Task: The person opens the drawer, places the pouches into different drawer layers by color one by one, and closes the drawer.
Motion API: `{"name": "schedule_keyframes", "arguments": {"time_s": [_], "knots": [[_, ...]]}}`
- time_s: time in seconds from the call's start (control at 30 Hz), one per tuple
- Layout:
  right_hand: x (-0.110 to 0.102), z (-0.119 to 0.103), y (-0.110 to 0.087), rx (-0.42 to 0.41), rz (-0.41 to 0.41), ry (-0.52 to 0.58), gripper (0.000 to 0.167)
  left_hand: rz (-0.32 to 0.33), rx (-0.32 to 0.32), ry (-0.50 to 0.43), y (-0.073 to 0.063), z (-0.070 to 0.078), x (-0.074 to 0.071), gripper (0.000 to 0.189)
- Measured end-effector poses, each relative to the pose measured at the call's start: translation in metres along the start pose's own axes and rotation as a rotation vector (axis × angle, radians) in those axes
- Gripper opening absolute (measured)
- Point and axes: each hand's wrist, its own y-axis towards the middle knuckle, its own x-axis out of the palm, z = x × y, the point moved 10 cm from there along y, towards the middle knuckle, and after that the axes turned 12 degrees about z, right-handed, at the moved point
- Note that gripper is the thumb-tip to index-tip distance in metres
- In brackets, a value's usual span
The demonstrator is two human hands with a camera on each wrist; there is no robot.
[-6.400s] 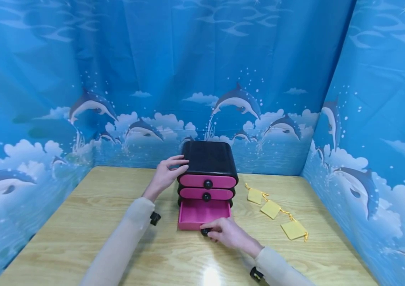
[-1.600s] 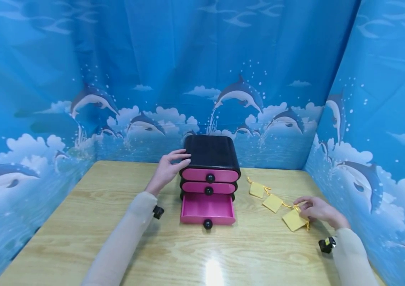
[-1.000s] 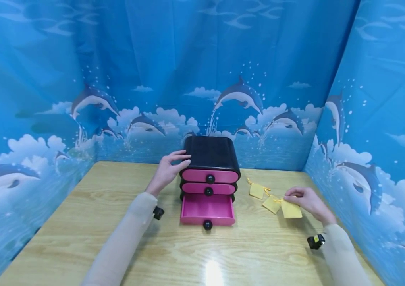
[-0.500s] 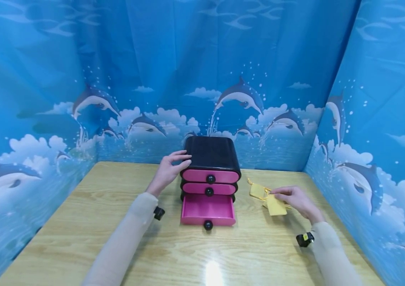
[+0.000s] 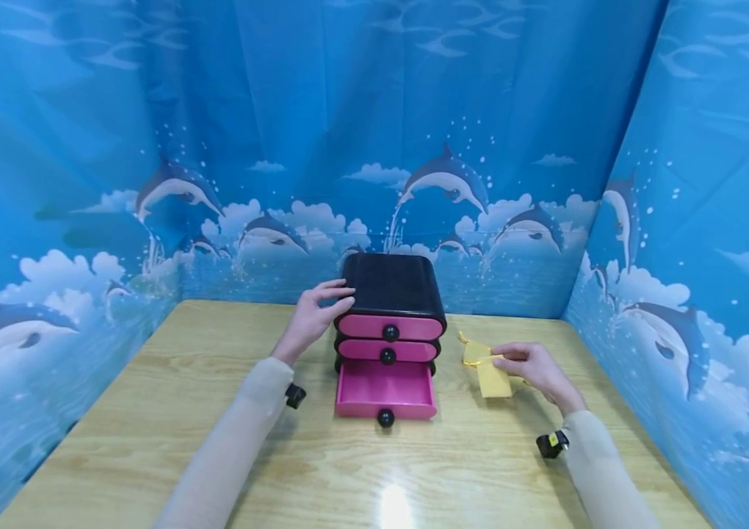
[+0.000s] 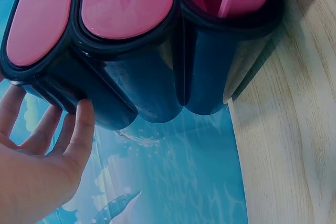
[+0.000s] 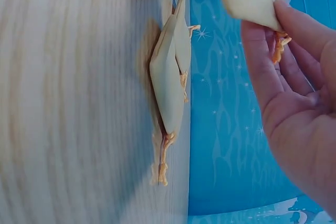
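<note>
My right hand (image 5: 540, 373) pinches a yellow drawstring pouch (image 5: 495, 379) at its string end between thumb and fingers. The pouch hangs above the table, right of the drawer unit. In the right wrist view, two more yellow pouches (image 7: 167, 85) lie on the wood below, orange strings trailing; in the head view the held one partly covers them. My left hand (image 5: 308, 321) rests with loosely spread fingers against the upper left side of the black mini drawer unit (image 5: 391, 283). Its bottom pink drawer (image 5: 384, 380) is pulled out, with nothing inside. The upper two drawers (image 5: 368, 325) are closed.
The drawer unit stands toward the back of a light wood table (image 5: 216, 419). A blue dolphin-print curtain (image 5: 282, 147) encloses the back and both sides. Black round knobs (image 5: 385, 418) stick out from the drawer fronts.
My right hand has left the bottom drawer's knob, picked up the nearest pouch at the right and carried it left over the others. My left hand stays on the drawer unit.
</note>
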Motion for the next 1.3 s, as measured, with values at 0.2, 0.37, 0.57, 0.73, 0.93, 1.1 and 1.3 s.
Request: {"name": "schedule_keyframes", "arguments": {"time_s": [0.2, 0.37, 0.57, 0.73, 0.93, 1.1, 1.3], "knots": [[0.000, -0.002, 0.002, 0.013, 0.033, -0.014, 0.047, -0.001, 0.002, -0.009, 0.001, 0.000, -0.001, 0.038], [0.004, -0.004, 0.003, 0.018, 0.057, -0.030, 0.044, 0.000, 0.002, -0.004, 0.002, -0.001, -0.001, 0.038], [0.010, -0.009, 0.005, 0.034, 0.062, -0.046, 0.043, 0.000, 0.002, 0.001, 0.002, 0.001, -0.001, 0.039], [0.016, -0.016, 0.005, 0.014, 0.048, -0.029, 0.042, -0.001, 0.003, 0.004, 0.002, 0.002, -0.001, 0.039], [0.026, -0.027, 0.002, -0.010, -0.009, 0.036, 0.043, -0.003, 0.001, 0.007, 0.001, 0.002, -0.001, 0.038], [0.036, -0.035, -0.003, -0.005, -0.087, 0.091, 0.037, -0.006, 0.004, 0.008, 0.001, 0.002, -0.001, 0.038], [0.046, -0.038, -0.008, -0.025, -0.180, 0.140, 0.035, -0.006, 0.000, 0.015, 0.001, -0.001, 0.000, 0.039]]}}
